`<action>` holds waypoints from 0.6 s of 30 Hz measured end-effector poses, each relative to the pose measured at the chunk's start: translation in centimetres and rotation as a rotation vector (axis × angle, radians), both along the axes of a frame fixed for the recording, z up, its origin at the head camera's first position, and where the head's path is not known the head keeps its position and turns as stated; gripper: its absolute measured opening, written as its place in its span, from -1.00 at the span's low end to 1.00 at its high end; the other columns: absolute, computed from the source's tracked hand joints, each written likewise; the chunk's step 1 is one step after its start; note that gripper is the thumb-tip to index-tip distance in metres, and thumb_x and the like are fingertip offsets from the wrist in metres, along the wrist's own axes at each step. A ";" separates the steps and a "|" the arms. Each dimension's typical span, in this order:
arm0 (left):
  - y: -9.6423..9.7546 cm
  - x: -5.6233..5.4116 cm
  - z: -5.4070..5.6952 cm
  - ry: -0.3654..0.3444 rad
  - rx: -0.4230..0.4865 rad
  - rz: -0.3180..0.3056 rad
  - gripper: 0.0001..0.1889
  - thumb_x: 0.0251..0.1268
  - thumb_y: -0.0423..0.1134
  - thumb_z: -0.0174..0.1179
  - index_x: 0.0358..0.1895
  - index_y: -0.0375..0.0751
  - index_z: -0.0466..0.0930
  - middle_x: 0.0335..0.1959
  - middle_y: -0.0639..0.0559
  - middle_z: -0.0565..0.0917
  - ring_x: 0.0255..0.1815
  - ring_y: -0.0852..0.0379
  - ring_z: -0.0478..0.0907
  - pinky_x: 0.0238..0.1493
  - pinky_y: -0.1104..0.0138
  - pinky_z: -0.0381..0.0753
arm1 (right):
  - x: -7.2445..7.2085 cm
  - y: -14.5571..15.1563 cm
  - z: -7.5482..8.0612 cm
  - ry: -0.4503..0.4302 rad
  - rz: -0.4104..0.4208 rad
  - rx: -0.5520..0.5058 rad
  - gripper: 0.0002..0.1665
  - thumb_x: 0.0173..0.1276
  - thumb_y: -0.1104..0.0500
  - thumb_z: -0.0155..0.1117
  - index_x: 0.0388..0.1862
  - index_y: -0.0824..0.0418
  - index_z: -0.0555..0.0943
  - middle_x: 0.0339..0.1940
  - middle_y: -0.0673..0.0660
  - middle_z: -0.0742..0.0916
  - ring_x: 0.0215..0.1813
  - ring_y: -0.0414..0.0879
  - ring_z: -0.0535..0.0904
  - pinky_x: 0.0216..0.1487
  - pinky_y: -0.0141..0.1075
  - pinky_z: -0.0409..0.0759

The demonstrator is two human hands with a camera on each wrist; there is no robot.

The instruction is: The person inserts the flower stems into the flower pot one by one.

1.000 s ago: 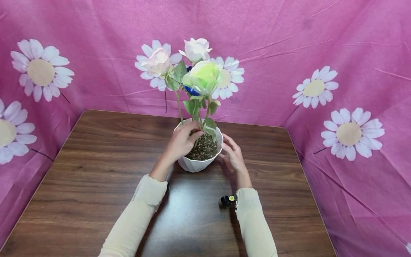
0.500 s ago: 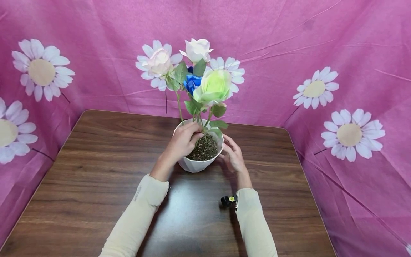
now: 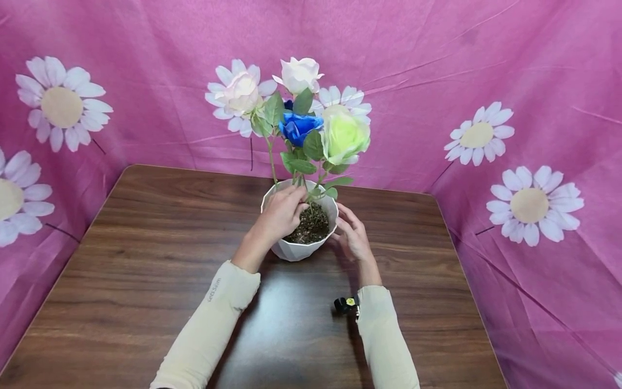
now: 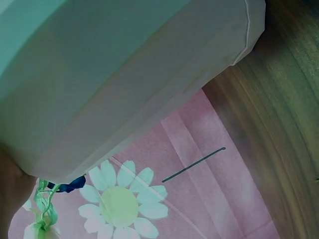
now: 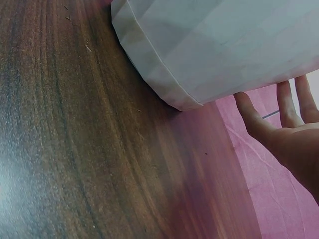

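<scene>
A white faceted flowerpot (image 3: 297, 252) filled with dark soil (image 3: 311, 226) stands on the table. Reaching over its near left rim, my left hand (image 3: 281, 213) pinches the stem of a pale green rose (image 3: 345, 138) low down, its fingertips partly hidden. That rose leans right. Behind it rise a blue rose (image 3: 298, 129), a white rose (image 3: 298, 75) and a pale pink rose (image 3: 241, 96). My right hand (image 3: 355, 235) rests its fingertips on the pot's right side, fingers spread, as the right wrist view also shows. The left wrist view is mostly pot wall (image 4: 114, 74).
The brown wooden table (image 3: 160, 259) reaches to a pink cloth backdrop (image 3: 403, 48) printed with white daisies, which hangs behind and on both sides. A small black device (image 3: 345, 305) sits at the right wrist.
The green rose has swung to the right and slightly lower, uncovering the blue rose. My left hand has turned a little at the stem. My right hand stays in place on the pot.
</scene>
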State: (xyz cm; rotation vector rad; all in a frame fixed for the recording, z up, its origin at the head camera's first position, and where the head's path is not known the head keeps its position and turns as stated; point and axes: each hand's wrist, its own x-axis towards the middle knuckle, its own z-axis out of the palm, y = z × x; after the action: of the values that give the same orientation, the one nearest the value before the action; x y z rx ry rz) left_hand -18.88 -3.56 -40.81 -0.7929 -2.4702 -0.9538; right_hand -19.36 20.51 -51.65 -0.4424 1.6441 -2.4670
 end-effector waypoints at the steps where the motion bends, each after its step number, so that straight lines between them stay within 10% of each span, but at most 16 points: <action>1: 0.0 0.0 0.0 -0.010 -0.006 0.006 -0.79 0.25 -0.41 0.34 -0.33 -0.23 0.43 -0.42 -0.08 0.54 -0.33 -0.16 0.58 -0.22 -0.02 0.61 | 0.1 -0.1 0.1 0.004 0.001 -0.001 -0.46 0.51 0.16 0.24 0.44 0.12 0.48 0.27 0.17 0.55 0.19 0.06 0.56 0.13 0.04 0.63; 18: -0.2 -0.1 0.1 -0.104 -0.010 0.058 -0.76 0.24 -0.42 0.35 -0.37 -0.19 0.41 -0.46 -0.06 0.52 -0.31 -0.16 0.60 -0.22 -0.04 0.61 | 1.6 -1.5 2.9 0.002 -0.047 0.029 -0.53 0.50 0.11 0.26 0.36 0.03 0.54 0.19 0.09 0.58 0.12 -0.02 0.61 0.06 -0.07 0.67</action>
State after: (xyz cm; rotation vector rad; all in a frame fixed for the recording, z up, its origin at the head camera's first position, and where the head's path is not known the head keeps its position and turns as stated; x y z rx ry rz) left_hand -18.94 -3.74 -40.72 -0.6867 -2.5735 -0.9857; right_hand -17.73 19.03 -48.80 -0.4075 1.7083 -2.4725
